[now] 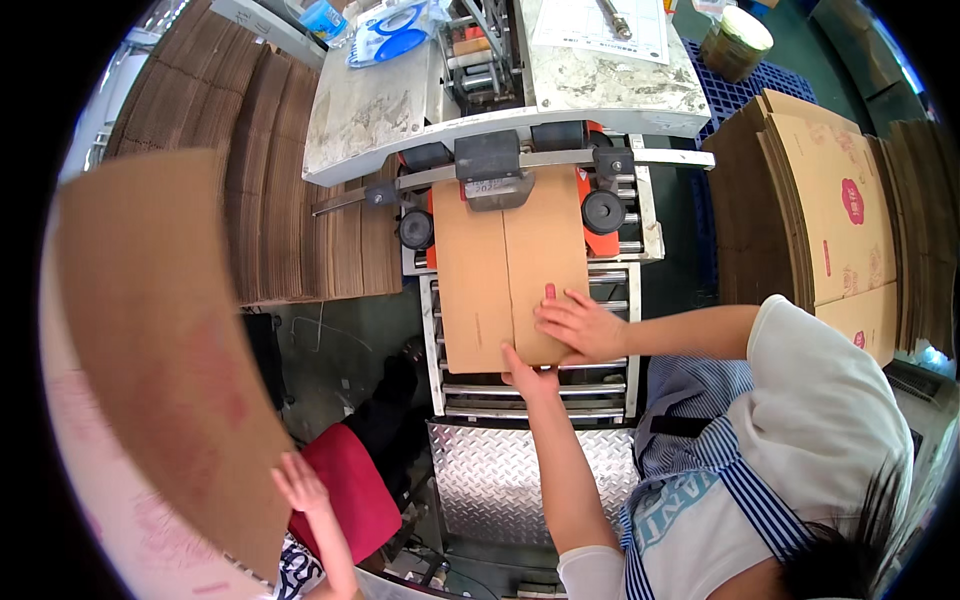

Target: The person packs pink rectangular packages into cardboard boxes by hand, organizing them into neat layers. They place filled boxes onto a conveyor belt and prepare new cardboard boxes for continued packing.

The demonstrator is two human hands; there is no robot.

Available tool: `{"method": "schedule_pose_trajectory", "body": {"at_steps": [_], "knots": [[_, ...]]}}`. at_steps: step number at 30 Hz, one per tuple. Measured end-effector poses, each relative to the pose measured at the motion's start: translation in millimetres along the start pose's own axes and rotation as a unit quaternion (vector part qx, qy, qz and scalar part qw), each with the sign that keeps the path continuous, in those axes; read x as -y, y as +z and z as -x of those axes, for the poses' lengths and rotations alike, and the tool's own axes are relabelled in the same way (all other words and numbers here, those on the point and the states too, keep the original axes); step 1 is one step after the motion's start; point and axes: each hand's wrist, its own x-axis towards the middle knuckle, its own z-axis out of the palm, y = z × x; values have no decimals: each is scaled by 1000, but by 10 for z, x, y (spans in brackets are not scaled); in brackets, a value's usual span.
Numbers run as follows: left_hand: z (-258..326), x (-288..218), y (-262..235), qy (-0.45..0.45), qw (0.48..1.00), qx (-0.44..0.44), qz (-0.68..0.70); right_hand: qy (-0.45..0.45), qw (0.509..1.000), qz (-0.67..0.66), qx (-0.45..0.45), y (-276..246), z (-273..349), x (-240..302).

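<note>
- While the right hand [577, 328] lies palm down with its fingers loosely spread on top of the brown cardboard box [475, 290], the left hand [530, 378] is at the box's near edge, its thumb up by the seam; its fingers are partly hidden, so I cannot tell how firmly they grip.
- The box lies flat on metal rollers [590, 388], its far end under the machine's arm; a seam runs down its middle, with a small red mark near the right hand.
- Nearer the body are a blue-and-white striped apron [725, 455] over a white shirt and, past the near end of the rollers, a silvery tread plate [530, 480].
- At the lower left, another person's hand [303, 487] touches a big, blurred sheet of cardboard [170, 350], beside a red seat [350, 490].
- Beyond the hands, black wheels [603, 212] stand either side of the box, and a dark block [500, 190] sits over its far end.
- Piles of flat cardboard stand on the left [290, 190] and on the right [840, 200].
- Farthest off, a scuffed white worktop [385, 115] holds a plastic bag with blue rings [395, 38], a paper sheet [570, 30] and a metal tool [615, 20]; a lidded jar [737, 48] stands to the right.
</note>
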Motion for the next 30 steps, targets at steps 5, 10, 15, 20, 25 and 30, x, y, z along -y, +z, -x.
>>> {"method": "schedule_pose_trajectory", "body": {"at_steps": [5,10,15,20,25,30], "knots": [[-40,-70,620,-14,990,-4,-138,52,996,70,-37,16,-157,-257],[271,349,97,-31,924,163,-343,55,995,83,-19,-106,-300,-713],[423,1355,-2071,-79,840,97,-528,111,988,100,-39,-134,-617,-582],[1165,1720,-2664,-129,813,73,-564,224,968,104,-33,-344,58,-836],[1479,1575,-3119,-85,842,59,-530,351,915,201,15,-770,1769,-751],[1722,1665,-3633,-83,859,59,-502,495,810,314,22,-1262,3784,-375]]}}
